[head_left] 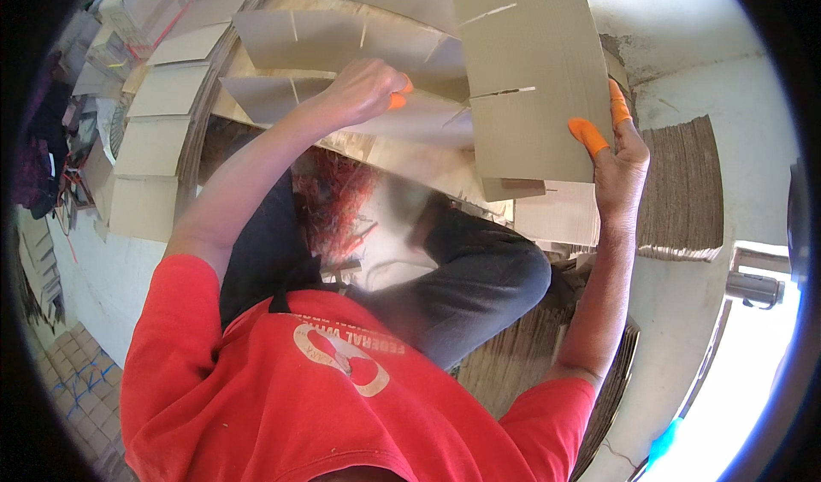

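My right hand (622, 153) grips a tall brown cardboard sheet (539, 80) by its right edge, with an orange-covered thumb on the face and another orange-tipped finger at the edge. Short slits run in from the sheet's left side. My left hand (366, 93) is closed in front of slotted cardboard strips, orange covers on its fingertips; whatever its fingers hold, if anything, is hidden. Below that hand stands the nearest strip (256, 99), upright on a wooden board (402, 164). Behind it rises another slotted strip (329, 41).
Stacked cardboard pieces (154, 131) line the left side. At the right, a thick cardboard stack (680, 191) stands against the white wall (693, 97). Red shreds (338, 200) lie below the board, near my folded legs (479, 277). More cardboard (522, 354) is piled beside my right leg.
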Demonstrator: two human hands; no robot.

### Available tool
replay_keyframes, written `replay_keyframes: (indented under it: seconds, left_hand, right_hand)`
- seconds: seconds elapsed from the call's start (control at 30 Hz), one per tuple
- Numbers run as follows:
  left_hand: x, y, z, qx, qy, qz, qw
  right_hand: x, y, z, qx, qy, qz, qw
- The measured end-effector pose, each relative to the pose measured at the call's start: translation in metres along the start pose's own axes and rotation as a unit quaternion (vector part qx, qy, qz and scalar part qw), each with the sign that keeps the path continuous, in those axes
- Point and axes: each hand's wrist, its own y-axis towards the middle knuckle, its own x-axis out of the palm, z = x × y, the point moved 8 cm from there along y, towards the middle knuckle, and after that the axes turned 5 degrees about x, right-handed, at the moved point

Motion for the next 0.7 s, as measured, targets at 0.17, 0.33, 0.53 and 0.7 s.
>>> replay_keyframes:
  seconds: [0.17, 0.33, 0.53, 0.7]
  left_hand:
    - [0.000, 0.005, -0.008, -0.004, 0.008, 0.006, 1.000]
    - [-0.002, 0.008, -0.009, -0.011, -0.009, 0.013, 1.000]
    - [-0.002, 0.012, -0.011, -0.022, -0.013, -0.010, 1.000]
    - [-0.003, 0.011, -0.017, 0.000, -0.034, 0.019, 0.999]
  right_hand:
    - [0.004, 0.005, -0.013, 0.014, 0.036, -0.011, 0.999]
    - [0.016, 0.003, -0.013, 0.011, -0.060, 0.002, 0.998]
    - [0.017, -0.004, -0.026, -0.018, -0.034, -0.017, 0.999]
    - [0.039, -0.006, -0.021, -0.029, -0.079, -0.025, 0.996]
